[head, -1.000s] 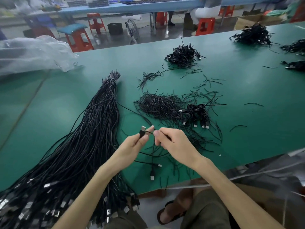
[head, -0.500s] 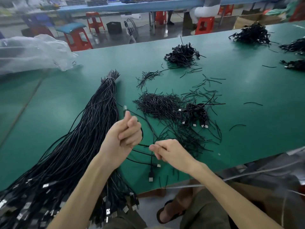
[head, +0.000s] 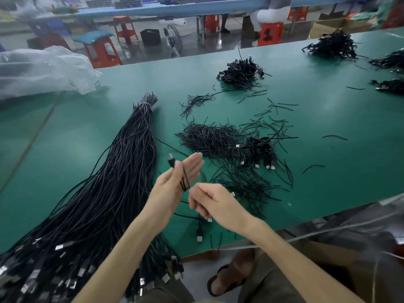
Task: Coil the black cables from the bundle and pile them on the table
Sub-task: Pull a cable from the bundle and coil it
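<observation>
A long bundle of black cables lies on the green table, tied at its far end, with its plugs hanging over the near edge. My left hand is raised above the table with fingers stretched out. One black cable loops across its palm, and the thumb pins the plug end. My right hand sits just right of it, fingers curled around the same cable's trailing part. A small pile of coiled cables lies to the right.
A heap of short black ties and scattered ties lie beyond my hands. More coiled piles sit far back and at the far right. A clear plastic bag is at the left. Loose cables with a plug lie near the edge.
My left hand rose and went from pinching the plug, through a fist, to outstretched fingers with cable loops across them. My right hand stayed close beside it.
</observation>
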`<action>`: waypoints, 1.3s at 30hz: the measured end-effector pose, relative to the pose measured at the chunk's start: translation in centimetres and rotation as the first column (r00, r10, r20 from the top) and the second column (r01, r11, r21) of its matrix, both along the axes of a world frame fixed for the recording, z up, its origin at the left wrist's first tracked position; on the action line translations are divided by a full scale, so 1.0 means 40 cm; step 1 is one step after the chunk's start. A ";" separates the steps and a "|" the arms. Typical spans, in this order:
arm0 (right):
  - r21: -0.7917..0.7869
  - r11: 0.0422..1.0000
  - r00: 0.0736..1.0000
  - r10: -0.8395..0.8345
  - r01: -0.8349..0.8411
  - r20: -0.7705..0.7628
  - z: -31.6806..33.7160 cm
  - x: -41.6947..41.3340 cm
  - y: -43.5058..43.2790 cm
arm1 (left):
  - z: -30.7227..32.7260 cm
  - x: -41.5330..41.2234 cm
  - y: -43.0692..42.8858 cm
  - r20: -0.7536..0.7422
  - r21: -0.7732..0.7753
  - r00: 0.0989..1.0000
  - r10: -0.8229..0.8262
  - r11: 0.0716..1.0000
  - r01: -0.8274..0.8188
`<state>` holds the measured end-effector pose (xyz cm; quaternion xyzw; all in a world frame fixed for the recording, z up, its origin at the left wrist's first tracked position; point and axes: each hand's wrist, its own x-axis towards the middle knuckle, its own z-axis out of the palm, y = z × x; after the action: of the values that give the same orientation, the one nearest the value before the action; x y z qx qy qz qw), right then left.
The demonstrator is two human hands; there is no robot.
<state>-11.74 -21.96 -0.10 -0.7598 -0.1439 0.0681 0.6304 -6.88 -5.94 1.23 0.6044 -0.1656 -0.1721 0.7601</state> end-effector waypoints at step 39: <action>0.199 0.969 0.988 -0.131 0.144 -0.075 -0.005 0.045 -0.004 | 0.016 -0.040 -0.046 -0.081 -0.065 0.991 0.109 0.991 -0.114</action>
<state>-9.93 -22.10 -0.29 -0.6967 -0.0776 0.0323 0.7124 -8.47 -7.78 1.88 0.5788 -0.1080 -0.1465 0.7949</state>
